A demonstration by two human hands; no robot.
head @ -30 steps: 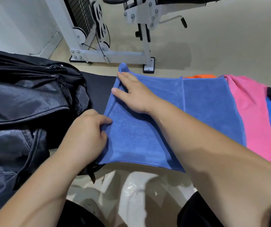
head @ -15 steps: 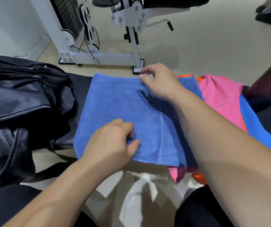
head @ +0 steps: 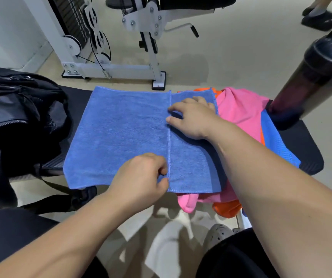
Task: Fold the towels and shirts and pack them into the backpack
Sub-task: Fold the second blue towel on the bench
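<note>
Gym floor, beside the weight machine (head: 109,67): a person folds a blue towel (head: 121,133) spread flat on a black bench (head: 301,149). It lies between the black backpack (head: 11,117) on the left and a heap of pink cloth (head: 241,111) and orange cloth (head: 227,209), which its right end overlaps. A dark bottle (head: 317,73) stands at the bench's right end.

The left hand (head: 141,179) sits curled at the near end of the folded flap's hemmed edge and appears to pinch it between thumb and fingers, though the knuckles hide the contact. The right hand (head: 193,119) lies loose and flat further along the same hem, fingertips on the line, holding nothing.

The towel looks light, soft and limp. It should crease wherever it is pressed and sag if lifted by one point, so the hem or two corners at once seem the best hold. Its nap ought to keep it from sliding.

Half a second ago the right hand was curled at the towel's far edge and the left hand rested short of the hem. Both have since moved onto that seam, and the bottle has come into view.
</note>
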